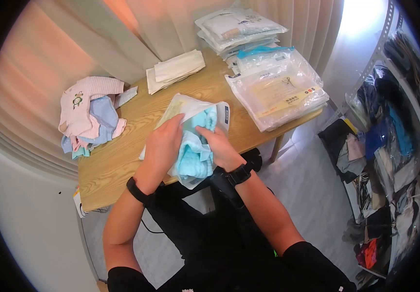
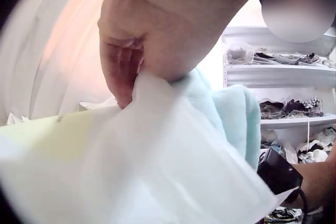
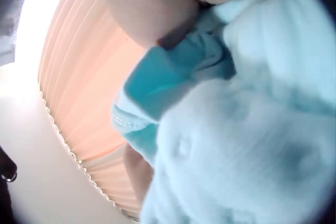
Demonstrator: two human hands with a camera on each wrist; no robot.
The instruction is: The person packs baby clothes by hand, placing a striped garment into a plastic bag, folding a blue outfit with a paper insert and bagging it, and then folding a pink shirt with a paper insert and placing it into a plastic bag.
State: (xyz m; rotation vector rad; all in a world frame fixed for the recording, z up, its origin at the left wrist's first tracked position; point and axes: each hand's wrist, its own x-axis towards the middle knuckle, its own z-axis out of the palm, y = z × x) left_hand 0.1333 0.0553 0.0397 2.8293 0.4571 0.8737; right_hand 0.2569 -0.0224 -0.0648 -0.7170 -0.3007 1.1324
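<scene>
A folded light-blue garment lies partly inside a frosted plastic bag at the table's near edge. My left hand pinches the bag's edge on the left side; in the left wrist view the fingers of that hand grip the whitish plastic, with blue cloth behind it. From the right, my right hand grips the garment. The right wrist view shows that hand curled on the blue cloth, its fingertips partly hidden in the folds.
Small clothes are piled on the table's left. Folded cream cloths lie at the back. Packaged items and a stack of clear bags stand at the right. Beyond the table, shelves hold bagged clothes.
</scene>
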